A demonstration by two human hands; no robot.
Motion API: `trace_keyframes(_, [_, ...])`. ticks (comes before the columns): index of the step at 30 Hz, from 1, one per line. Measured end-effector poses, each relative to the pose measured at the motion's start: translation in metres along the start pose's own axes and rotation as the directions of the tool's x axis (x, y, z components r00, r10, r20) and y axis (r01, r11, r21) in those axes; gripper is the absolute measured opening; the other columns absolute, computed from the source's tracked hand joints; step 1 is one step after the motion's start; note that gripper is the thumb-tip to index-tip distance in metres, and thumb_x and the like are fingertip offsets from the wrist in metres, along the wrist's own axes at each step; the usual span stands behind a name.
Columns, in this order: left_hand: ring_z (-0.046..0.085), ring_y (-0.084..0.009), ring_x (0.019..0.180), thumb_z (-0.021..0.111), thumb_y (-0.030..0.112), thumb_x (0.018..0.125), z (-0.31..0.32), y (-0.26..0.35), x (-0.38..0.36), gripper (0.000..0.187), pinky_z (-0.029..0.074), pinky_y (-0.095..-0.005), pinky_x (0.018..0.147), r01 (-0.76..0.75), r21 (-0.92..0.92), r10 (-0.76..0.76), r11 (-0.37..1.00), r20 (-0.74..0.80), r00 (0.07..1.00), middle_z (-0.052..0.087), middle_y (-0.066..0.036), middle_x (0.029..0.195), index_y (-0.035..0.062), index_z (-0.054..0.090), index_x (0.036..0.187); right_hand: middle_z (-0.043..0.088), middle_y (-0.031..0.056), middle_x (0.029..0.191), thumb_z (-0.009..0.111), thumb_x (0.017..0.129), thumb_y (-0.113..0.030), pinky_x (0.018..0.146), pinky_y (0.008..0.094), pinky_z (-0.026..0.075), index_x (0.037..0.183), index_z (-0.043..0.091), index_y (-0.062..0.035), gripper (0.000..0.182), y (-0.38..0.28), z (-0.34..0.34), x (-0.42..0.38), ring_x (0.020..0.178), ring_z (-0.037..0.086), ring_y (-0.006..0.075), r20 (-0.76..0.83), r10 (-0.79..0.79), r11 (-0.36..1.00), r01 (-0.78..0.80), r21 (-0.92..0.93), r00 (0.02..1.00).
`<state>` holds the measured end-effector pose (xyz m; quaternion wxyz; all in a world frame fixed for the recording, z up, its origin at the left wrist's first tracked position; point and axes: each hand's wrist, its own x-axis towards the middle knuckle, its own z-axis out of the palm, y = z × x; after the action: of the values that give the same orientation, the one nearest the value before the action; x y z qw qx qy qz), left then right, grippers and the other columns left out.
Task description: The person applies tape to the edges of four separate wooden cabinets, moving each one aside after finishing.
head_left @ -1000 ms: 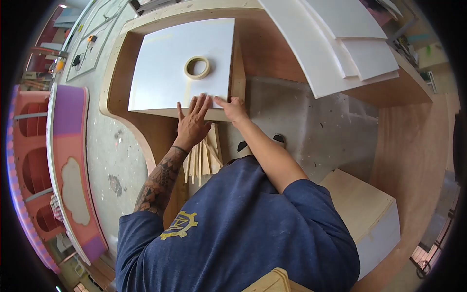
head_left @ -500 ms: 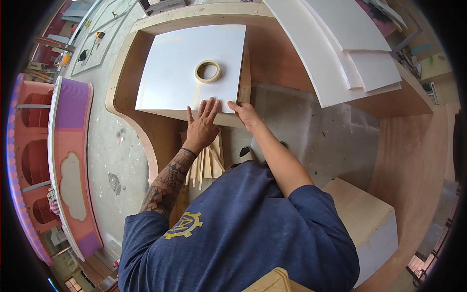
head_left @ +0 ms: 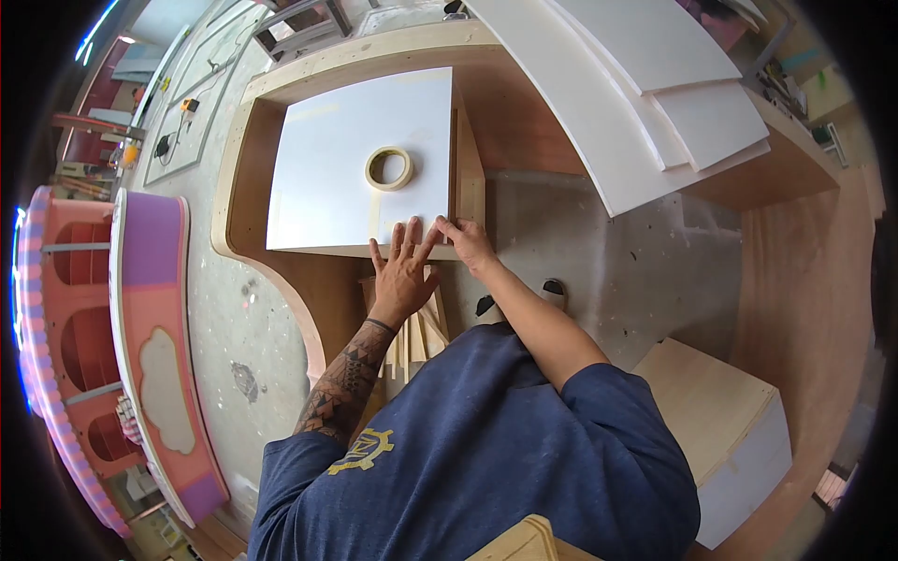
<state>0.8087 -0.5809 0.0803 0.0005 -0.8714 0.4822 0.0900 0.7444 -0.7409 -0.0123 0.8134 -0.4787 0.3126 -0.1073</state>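
A white panel (head_left: 327, 168) lies on top of a wooden box inside the curved wooden frame. On it rests a roll of masking tape (head_left: 389, 168), flat on its side, with a pale strip of tape between it and the front edge. My left hand (head_left: 403, 271) lies with fingers spread on the panel's front edge, holding nothing. At the panel's near right corner, my right hand (head_left: 468, 241) pinches the edge between thumb and fingers, close beside the left fingertips.
The curved wooden frame (head_left: 224, 187) surrounds the box. Stacked white boards (head_left: 645, 103) lie on its right part. Thin wood strips (head_left: 412, 341) are below my left hand. A wooden box (head_left: 716, 402) stands lower right, a pink and purple cabinet (head_left: 150, 309) at left.
The view has shifted. The white panel has slid left on its box, baring a strip of the box top along its right side. Both hands stay at its front right corner, now closer together.
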Motion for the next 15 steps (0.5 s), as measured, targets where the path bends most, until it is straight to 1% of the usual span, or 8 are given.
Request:
trace_keyframes(1, [0.021, -0.0325, 0.167, 0.079, 0.04, 0.091, -0.003, -0.002, 0.001, 0.1, 0.006, -0.0749, 0.128, -0.012, -0.027, 0.012, 1.0, -0.006, 1.0, 0.024, -0.007, 0.181, 0.0318, 0.024, 0.174, 0.073, 0.0015, 0.089, 0.075, 0.102, -0.045, 0.076, 0.0311, 0.052, 0.097, 0.079, -0.0031, 0.042, 0.002, -0.001, 0.0, 0.083, 0.065, 0.0117, -0.008, 0.001, 1.0, -0.001, 0.015, 1.0])
trace_keyframes(3, [0.024, -0.027, 0.166, 0.078, 0.039, 0.092, -0.009, -0.009, 0.002, 0.099, 0.007, -0.0746, 0.128, 0.021, -0.033, -0.02, 0.999, 0.025, 0.999, 0.027, -0.006, 0.18, 0.0284, 0.024, 0.174, 0.072, 0.001, 0.084, 0.075, 0.102, -0.045, 0.075, 0.0301, 0.051, 0.095, 0.079, -0.0025, 0.043, 0.002, -0.004, 0.003, 0.082, 0.064, 0.0103, -0.017, 0.013, 0.994, -0.015, -0.106, 1.0])
trace_keyframes(5, [0.024, -0.0265, 0.166, 0.078, 0.038, 0.092, -0.008, -0.02, 0.002, 0.1, 0.006, -0.0737, 0.129, 0.037, 0.01, -0.037, 0.999, 0.017, 0.999, 0.027, -0.006, 0.18, 0.0278, 0.023, 0.175, 0.071, 0.0013, 0.083, 0.075, 0.101, -0.046, 0.074, 0.0308, 0.051, 0.094, 0.078, -0.0018, 0.045, 0.003, -0.005, 0.007, 0.081, 0.064, 0.0109, -0.023, 0.014, 0.99, -0.017, -0.141, 1.0])
trace_keyframes(7, [0.025, -0.0279, 0.166, 0.079, 0.04, 0.092, -0.006, -0.031, 0.003, 0.103, 0.004, -0.0725, 0.129, 0.068, 0.058, -0.069, 0.996, 0.018, 0.997, 0.026, -0.006, 0.181, 0.0239, 0.02, 0.175, 0.071, 0.0018, 0.082, 0.075, 0.1, -0.049, 0.073, 0.0323, 0.05, 0.092, 0.078, -0.0006, 0.049, 0.005, -0.006, 0.012, 0.078, 0.064, 0.0122, -0.01, 0.021, 0.968, -0.023, -0.249, 1.0])
trace_keyframes(8, [0.024, -0.0288, 0.166, 0.079, 0.041, 0.092, -0.008, -0.035, 0.003, 0.104, 0.003, -0.0725, 0.129, 0.093, 0.08, -0.097, 0.992, 0.04, 0.994, 0.026, -0.006, 0.181, 0.0227, 0.019, 0.175, 0.073, 0.005, 0.083, 0.076, 0.099, -0.049, 0.073, 0.035, 0.051, 0.091, 0.077, 0.0017, 0.051, 0.006, -0.007, 0.014, 0.079, 0.065, 0.0146, -0.016, 0.026, 0.962, -0.03, -0.271, 1.0])
trace_keyframes(11, [0.023, -0.0315, 0.167, 0.079, 0.042, 0.092, -0.01, -0.036, 0.006, 0.107, 0.002, -0.0725, 0.129, 0.122, 0.135, -0.133, 0.983, 0.08, 0.988, 0.024, -0.009, 0.181, 0.0196, 0.017, 0.176, 0.074, 0.0055, 0.083, 0.077, 0.098, -0.049, 0.074, 0.0351, 0.052, 0.092, 0.078, 0.0009, 0.05, 0.008, -0.008, 0.018, 0.079, 0.067, 0.0156, 0.028, 0.006, 0.971, 0.001, -0.24, 1.0])
trace_keyframes(13, [0.021, -0.0333, 0.167, 0.08, 0.043, 0.091, -0.009, -0.03, 0.007, 0.108, 0.002, -0.0725, 0.129, 0.129, 0.168, -0.147, 0.977, 0.096, 0.984, 0.023, -0.011, 0.181, 0.0177, 0.016, 0.176, 0.075, 0.0078, 0.087, 0.077, 0.097, -0.047, 0.075, 0.0351, 0.054, 0.095, 0.078, 0.0022, 0.05, 0.008, -0.008, 0.024, 0.081, 0.068, 0.0163, 0.049, 0.063, 0.984, -0.054, -0.173, 0.997])
trace_keyframes(15, [0.018, -0.0371, 0.167, 0.08, 0.045, 0.091, -0.01, -0.017, 0.01, 0.111, 0.001, -0.0727, 0.129, 0.204, 0.174, -0.225, 0.963, 0.112, 0.968, 0.021, -0.014, 0.181, 0.0138, 0.015, 0.176, 0.076, 0.0095, 0.09, 0.077, 0.096, -0.045, 0.077, 0.0343, 0.055, 0.102, 0.077, 0.0043, 0.05, 0.025, -0.007, 0.042, 0.082, 0.068, 0.0162, 0.123, 0.108, 0.98, -0.085, -0.178, 0.987])
